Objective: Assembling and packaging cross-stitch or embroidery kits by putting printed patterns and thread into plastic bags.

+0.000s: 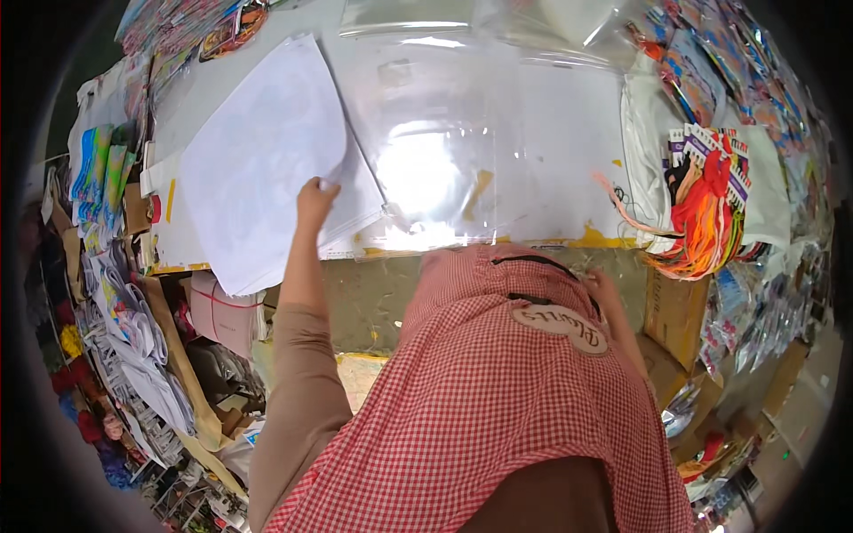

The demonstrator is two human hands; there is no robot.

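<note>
My left hand [317, 200] is closed on the near right side of a large white paper sheet [258, 151], thumb on top. The sheet is lifted and curls; its lower corner hangs past the table's front edge. Beneath it, more white sheets [355, 173] show along the right side. To the right of them a clear plastic sleeve [426, 133] lies flat and reflects a bright light. My right hand [604, 289] is low beside my red checked apron [498, 373], just off the table's front edge; its fingers are too unclear to make out.
Bundled embroidery threads [711, 213] in red and orange, with printed cards, lie on white cloth [644, 133] at the right. Clear plastic packs [569, 27] are at the back. Stacked packets [746, 62] fill the far right. A cardboard box [671, 320] stands below the table's right end.
</note>
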